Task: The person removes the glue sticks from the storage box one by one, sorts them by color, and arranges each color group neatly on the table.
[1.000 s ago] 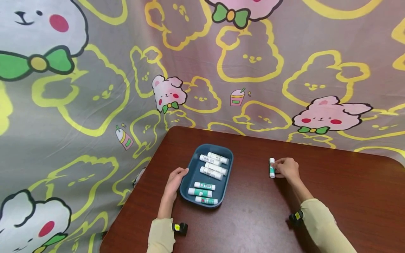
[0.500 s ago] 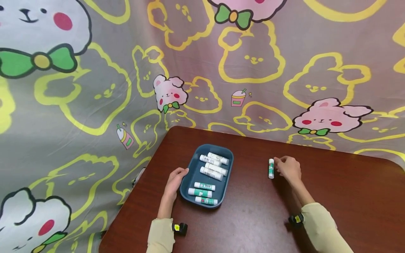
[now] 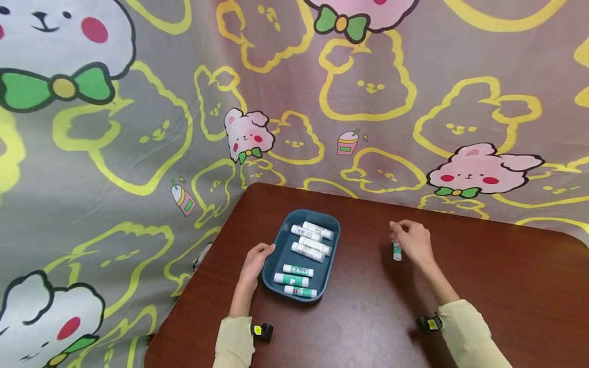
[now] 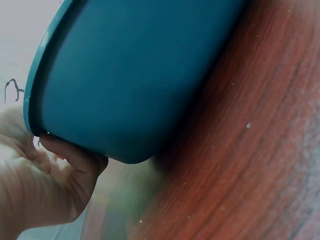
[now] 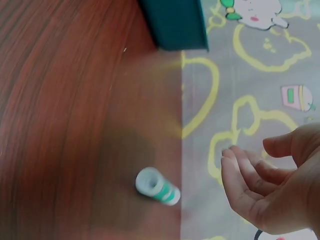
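My left hand [image 3: 250, 265] grips the left side of a dark blue tray [image 3: 281, 257], thumb at the rim; in the left wrist view its bent fingers press the tray's outer wall [image 4: 130, 75]. Inside lie several white glue sticks [image 3: 315, 246] toward the back and 3 green-and-white glue sticks [image 3: 291, 280] at the front. To the tray's right, a single green-and-white glue stick [image 3: 397, 251] lies on the table. My right hand [image 3: 415, 242] hovers over it, covering its far end in the head view. The right wrist view shows this hand [image 5: 270, 187] holding nothing, fingers loosely bent, apart from the glue stick [image 5: 159, 187].
The brown wooden table [image 3: 349, 322] has rounded corners. A grey curtain [image 3: 294, 82] with cartoon bears and rabbits hangs along its back and left sides. Each wrist carries a small black camera [image 3: 263, 332].
My right hand has let go of the glue stick, drawn back to the right, then risen and shifted left over it. The left hand and tray stay in place.
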### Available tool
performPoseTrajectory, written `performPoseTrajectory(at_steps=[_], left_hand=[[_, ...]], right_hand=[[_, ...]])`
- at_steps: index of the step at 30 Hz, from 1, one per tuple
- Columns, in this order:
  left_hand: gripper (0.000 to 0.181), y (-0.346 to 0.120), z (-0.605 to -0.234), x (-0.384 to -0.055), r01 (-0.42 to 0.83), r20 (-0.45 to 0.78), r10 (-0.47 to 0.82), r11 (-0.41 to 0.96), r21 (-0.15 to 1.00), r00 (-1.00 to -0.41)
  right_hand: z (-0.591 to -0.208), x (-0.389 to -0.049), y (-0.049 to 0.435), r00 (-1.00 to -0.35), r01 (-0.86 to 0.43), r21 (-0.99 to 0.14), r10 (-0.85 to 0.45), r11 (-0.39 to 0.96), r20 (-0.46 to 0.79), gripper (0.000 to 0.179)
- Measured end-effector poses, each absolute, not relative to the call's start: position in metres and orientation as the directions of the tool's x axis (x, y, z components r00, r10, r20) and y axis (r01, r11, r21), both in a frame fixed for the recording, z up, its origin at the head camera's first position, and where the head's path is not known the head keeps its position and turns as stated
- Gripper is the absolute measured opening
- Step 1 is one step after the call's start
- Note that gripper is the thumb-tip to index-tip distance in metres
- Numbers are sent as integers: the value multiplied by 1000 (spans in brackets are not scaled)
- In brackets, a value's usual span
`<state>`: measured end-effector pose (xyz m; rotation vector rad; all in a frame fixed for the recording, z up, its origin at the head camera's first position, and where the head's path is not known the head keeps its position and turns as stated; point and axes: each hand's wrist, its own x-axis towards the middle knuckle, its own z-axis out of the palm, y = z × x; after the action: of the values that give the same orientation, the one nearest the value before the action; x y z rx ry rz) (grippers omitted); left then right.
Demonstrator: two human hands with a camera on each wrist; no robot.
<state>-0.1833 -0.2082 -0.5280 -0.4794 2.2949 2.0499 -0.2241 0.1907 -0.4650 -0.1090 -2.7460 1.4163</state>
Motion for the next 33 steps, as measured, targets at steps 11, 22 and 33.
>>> performPoseTrajectory(at_steps=[11,22,33], left_hand=[[27,-208,-526,-182,-256,-235,-218,71,964,-947],[27,-207,-528,-184,-254,-234,-213,70,965,-949],[27,-208,-526,-182,-257,-237,-211,73,964,-948]], right_hand=[[-453,-221,157,-996,-68,-845,7,531,85,34],[-462,-222,119,-989,-146,-856,-100,496,111,26],[-470,-220,89,-973,-201,-877,-194,436,127,22]])
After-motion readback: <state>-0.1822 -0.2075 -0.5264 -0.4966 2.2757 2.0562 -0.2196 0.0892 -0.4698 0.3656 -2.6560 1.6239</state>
